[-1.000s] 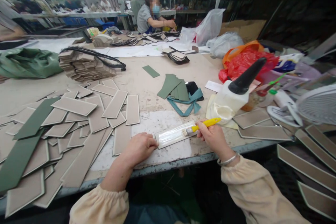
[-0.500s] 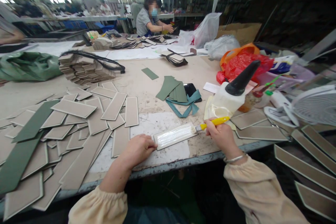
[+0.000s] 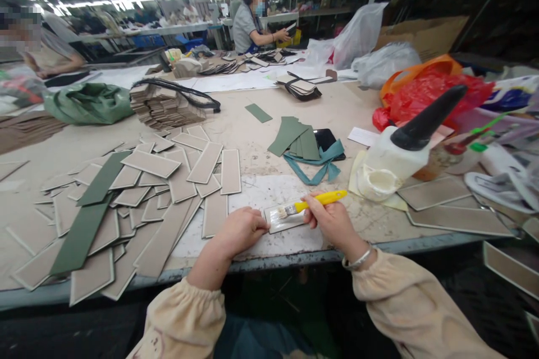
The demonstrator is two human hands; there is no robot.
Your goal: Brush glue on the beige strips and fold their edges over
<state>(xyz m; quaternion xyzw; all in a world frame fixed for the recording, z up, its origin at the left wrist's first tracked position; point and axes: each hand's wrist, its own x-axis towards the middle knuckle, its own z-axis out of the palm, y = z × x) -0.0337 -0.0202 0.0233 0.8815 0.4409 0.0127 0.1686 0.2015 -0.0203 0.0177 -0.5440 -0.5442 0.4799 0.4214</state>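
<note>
A shiny silver bracelet [image 3: 359, 258] goes around the right wrist. Beside the bracelet, the cream right sleeve [image 3: 408, 297] is puffy and scrunched. The left sleeve [image 3: 185, 311] has dark spots.

The table [image 3: 248, 148] bears loose beige pieces [image 3: 154, 164] and two green strips [image 3: 82, 235] at its left, a stack of pieces [image 3: 162, 105], a teal cloth strip [image 3: 314, 174] by green pieces [image 3: 295, 137], and a white bottle [image 3: 389, 165].
</note>
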